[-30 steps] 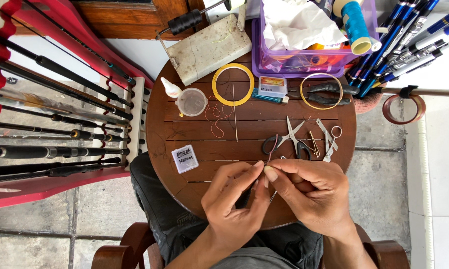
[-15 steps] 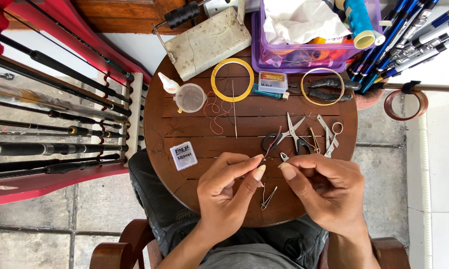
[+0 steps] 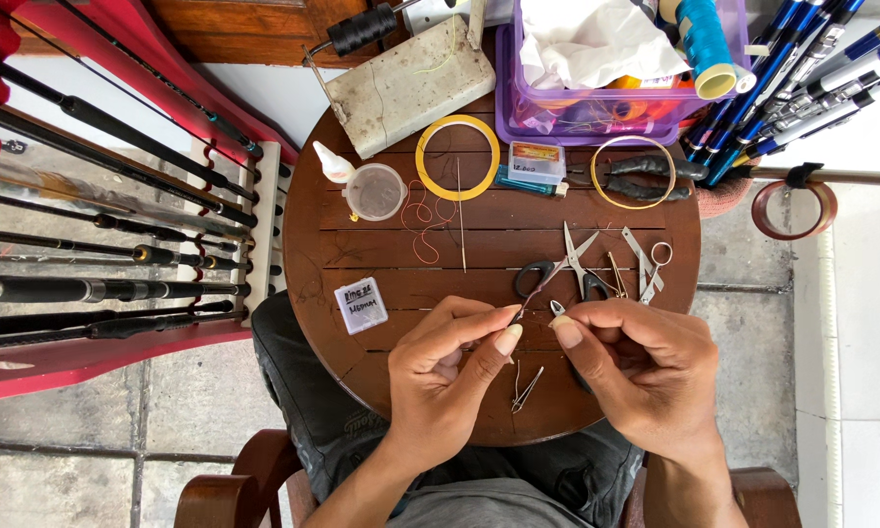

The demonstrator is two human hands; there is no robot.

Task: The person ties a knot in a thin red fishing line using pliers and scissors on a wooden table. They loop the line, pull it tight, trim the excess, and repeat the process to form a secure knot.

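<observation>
both hands work just over the near edge of the round wooden table (image 3: 362, 235); left hand (image 3: 447, 376) and right hand (image 3: 645, 367) pinch shut on a tiny metal hook (image 3: 557, 307) between them; a slip could prick a fingertip, or drop it beside the scissors (image 3: 557, 269).

Tiny metal ring (image 3: 557, 307) pinched above table.

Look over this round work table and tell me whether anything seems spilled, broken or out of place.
Nothing looks spilled or broken. The round wooden table is crowded: black-handled scissors, loose reddish thread and a yellow ring lie scattered. Both the left hand and right hand pinch something too small to identify.
</observation>
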